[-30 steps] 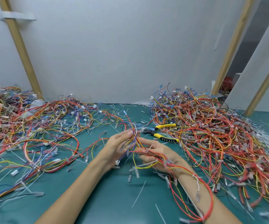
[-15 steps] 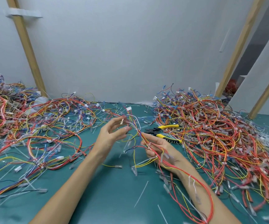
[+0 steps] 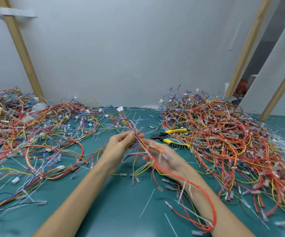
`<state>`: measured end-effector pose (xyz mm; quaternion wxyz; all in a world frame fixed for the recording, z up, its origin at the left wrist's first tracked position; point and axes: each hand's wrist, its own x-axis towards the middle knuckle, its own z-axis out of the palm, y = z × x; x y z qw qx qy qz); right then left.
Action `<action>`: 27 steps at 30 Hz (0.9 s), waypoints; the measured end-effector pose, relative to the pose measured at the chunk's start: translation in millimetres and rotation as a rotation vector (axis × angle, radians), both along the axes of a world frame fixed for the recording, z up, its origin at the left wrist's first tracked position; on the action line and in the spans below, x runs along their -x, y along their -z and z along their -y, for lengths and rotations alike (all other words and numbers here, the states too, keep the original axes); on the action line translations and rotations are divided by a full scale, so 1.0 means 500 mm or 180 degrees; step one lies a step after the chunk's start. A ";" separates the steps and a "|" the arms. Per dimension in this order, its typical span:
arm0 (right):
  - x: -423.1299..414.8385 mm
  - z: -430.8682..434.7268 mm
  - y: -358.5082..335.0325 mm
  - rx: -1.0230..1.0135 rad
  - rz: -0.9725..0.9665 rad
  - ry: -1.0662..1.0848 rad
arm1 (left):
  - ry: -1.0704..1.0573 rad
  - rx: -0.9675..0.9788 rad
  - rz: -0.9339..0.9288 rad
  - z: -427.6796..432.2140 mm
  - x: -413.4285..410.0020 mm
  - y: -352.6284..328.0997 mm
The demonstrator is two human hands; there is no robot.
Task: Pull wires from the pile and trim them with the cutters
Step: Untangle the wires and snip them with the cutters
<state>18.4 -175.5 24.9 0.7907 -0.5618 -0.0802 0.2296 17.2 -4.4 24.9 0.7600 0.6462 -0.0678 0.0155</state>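
Note:
My left hand (image 3: 121, 144) pinches a thin bundle of red, yellow and blue wires (image 3: 143, 146) just above the green table. The bundle runs up to a white connector (image 3: 120, 108) and down across my right hand (image 3: 164, 156), which lies palm up with fingers spread under the wires. A red and yellow loop (image 3: 208, 202) of the same bundle hangs over my right forearm. The yellow-handled cutters (image 3: 170, 138) lie on the table just right of my hands, untouched. A big tangled pile of wires (image 3: 224, 134) fills the right side.
A second spread of wires (image 3: 35, 134) covers the left of the green mat (image 3: 114, 202). Loose white cable-tie offcuts (image 3: 146, 202) and clear terminals are scattered in front. Wooden posts (image 3: 23, 53) lean against the grey wall behind.
My left hand has come back down toward my right hand and closed on the bundle. My right hand has opened flatter under the wires. The cutters have not moved.

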 end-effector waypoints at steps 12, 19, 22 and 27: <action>0.007 0.041 -0.007 0.0291 0.0206 -0.1247 | -0.0902 0.0469 -0.0069 -0.058 -0.018 -0.009; 0.014 0.036 -0.009 0.0246 0.0267 -0.1481 | -0.0909 0.0385 -0.0234 -0.054 -0.017 -0.005; 0.014 0.036 -0.003 0.0303 0.0302 -0.1621 | -0.1045 -0.0003 -0.0097 -0.052 -0.017 0.000; 0.010 0.033 0.005 0.0765 0.0660 -0.1783 | -0.1088 -0.0129 0.0006 -0.055 -0.014 0.003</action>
